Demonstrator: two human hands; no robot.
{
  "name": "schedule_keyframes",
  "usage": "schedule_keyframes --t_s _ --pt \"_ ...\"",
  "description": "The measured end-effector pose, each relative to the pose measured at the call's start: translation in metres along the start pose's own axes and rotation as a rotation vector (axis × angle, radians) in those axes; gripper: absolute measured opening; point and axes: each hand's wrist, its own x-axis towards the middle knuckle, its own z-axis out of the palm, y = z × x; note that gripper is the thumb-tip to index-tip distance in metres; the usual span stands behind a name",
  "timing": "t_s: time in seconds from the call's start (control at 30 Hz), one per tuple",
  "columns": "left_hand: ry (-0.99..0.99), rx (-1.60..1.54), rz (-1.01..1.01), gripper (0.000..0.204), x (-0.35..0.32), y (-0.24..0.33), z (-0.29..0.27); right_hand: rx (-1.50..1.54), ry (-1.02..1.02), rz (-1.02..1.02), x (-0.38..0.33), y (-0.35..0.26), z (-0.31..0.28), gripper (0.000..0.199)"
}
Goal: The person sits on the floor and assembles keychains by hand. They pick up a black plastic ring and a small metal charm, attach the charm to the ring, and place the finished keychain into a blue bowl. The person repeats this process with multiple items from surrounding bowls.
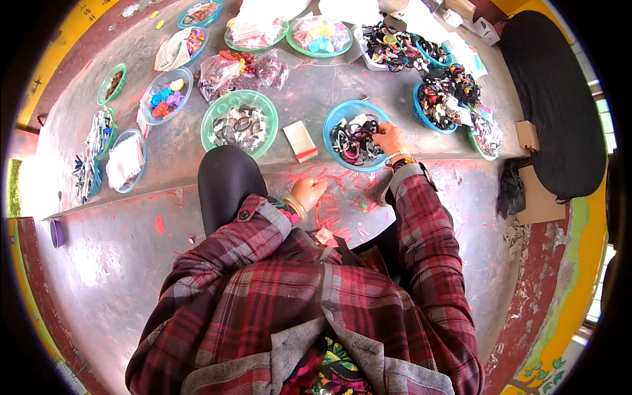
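My right hand reaches to the right rim of a blue plastic basket. Its fingers are closed at the edge of a heap of dark hair ties mixed with white and pink bits; what they pinch is too small to make out. Above my lap my left hand is curled closed, and whatever it may hold is hidden. Between that basket and a green basket of brown and white small pieces lies a cream rectangular box with a red strip.
More baskets line the raised ledge: a pale blue one with coloured pieces, a green one, and a blue one with hair ties. A plastic bag lies behind. Red scraps litter the floor. A black oval board stands right.
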Motion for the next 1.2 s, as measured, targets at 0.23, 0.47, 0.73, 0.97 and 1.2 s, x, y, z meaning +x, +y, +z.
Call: schedule_keyframes --t_s 0.23,0.47,0.73,0.97,1.2 --pt "-0.041 -0.048 -0.120 0.029 -0.004 0.019 -0.007 0.511 -0.145 0.234 -0.008 -0.009 -0.014 0.014" --pt "-0.120 -0.359 -0.283 0.026 -0.010 0.055 -0.014 0.878 -0.207 0.269 -0.040 -0.061 -0.038 0.020" --pt "-0.217 -0.308 -0.349 0.022 -0.007 0.061 -0.022 0.880 -0.313 0.098 -0.122 -0.106 -0.016 0.014" --pt "-0.213 -0.290 -0.342 0.022 -0.004 0.051 -0.017 0.602 -0.181 0.044 -0.148 -0.114 -0.002 0.013" --pt "-0.233 -0.331 -0.319 0.023 -0.005 0.050 -0.014 0.427 -0.070 0.003 -0.146 -0.106 -0.001 0.011"
